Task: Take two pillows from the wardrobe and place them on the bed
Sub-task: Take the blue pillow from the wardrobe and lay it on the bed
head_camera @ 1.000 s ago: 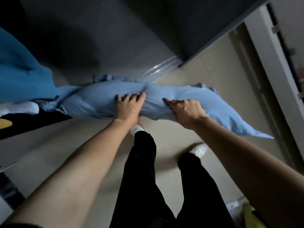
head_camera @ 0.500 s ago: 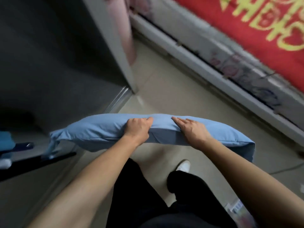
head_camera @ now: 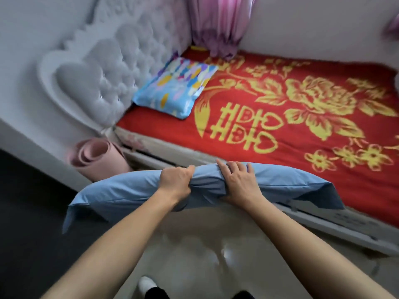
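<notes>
Pillow (head_camera: pixel 133 192) clutched by left hand (head_camera: pixel 176 181) and right hand (head_camera: pixel 239 182), fingertips buried in fabric.

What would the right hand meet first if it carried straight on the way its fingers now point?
Probably the red bedspread: the right hand, gripping the blue pillow, points forward over the bed's near edge, with nothing visible between. Depth is unclear.

Both hands grip a light blue pillow (head_camera: pixel 280 186) at its middle, the left hand (head_camera: pixel 176 180) bunching the cloth, the right hand (head_camera: pixel 238 182) beside it, just off the bed (head_camera: pixel 323 130)'s near edge. A patterned pillow (head_camera: pixel 174 87) lies by the headboard (head_camera: pixel 112 67).
</notes>
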### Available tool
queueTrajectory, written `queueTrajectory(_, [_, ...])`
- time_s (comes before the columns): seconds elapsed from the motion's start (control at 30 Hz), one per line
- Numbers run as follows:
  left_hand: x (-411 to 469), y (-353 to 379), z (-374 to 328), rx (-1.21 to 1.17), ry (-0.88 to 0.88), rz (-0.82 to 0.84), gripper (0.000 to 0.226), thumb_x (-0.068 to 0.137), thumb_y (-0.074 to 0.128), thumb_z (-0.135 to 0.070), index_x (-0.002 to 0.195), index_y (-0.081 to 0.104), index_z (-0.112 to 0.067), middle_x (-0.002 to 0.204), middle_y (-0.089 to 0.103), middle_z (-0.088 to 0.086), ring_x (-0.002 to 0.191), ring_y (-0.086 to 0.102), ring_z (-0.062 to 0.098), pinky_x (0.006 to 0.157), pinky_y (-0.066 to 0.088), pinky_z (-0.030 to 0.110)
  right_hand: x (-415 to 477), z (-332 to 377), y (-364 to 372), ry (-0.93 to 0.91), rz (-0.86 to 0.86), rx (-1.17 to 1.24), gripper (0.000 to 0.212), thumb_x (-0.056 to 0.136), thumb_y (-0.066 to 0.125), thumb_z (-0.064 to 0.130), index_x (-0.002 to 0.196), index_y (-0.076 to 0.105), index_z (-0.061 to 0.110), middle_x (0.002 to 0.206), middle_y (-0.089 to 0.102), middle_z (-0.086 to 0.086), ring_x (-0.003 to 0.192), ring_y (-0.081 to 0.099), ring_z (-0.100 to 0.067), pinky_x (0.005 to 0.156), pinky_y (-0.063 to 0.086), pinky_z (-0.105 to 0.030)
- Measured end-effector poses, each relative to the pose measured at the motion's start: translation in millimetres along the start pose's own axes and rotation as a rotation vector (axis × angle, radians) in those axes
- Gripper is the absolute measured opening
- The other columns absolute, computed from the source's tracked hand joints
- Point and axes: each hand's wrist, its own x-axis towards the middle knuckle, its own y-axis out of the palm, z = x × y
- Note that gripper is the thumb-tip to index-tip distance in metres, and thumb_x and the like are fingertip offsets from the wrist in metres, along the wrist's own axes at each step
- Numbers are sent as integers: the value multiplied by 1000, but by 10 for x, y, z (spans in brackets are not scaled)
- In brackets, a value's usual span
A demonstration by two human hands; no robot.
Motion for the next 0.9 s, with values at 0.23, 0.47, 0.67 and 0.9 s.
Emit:
queueTrajectory(0.23, [760, -405, 741, 11, 75, -140, 30, 72, 57, -30, 101, 55, -26, 92, 73, 5, 83, 69, 33, 59, 35, 32, 1005, 103, -601, 50, -157, -103, 39, 90, 58, 30, 127, 45, 24, 117, 58, -4, 108, 55, -31, 101, 37, -49])
queueTrajectory(0.47, [1643, -806, 1746, -40, 140, -277, 31, 69, 55, -42, 96, 56, -26, 89, 72, 1, 80, 68, 30, 58, 33, 30, 2104, 309, -1360, 35, -246, -190, 36, 87, 54, 19, 121, 46, 23, 114, 59, -4, 106, 57, -30, 99, 35, -47])
queueTrajectory(0.67, [2268, -875, 2263, -106, 187, -364, 32, 73, 57, -41, 100, 57, -24, 96, 71, 1, 85, 67, 32, 64, 44, 32, 2832, 394, -1665, 25, -291, -231, 36, 89, 51, 19, 125, 48, 23, 118, 58, -2, 112, 55, -29, 107, 32, -49])
queueTrajectory(0.9, [3129, -784, 2470, -124, 179, -431, 35, 75, 54, -34, 107, 62, -23, 93, 72, 3, 81, 68, 33, 63, 48, 34, 3722, 125, -1710, 17, -371, -206, 34, 90, 51, 18, 125, 53, 22, 120, 60, -4, 115, 55, -31, 113, 27, -56])
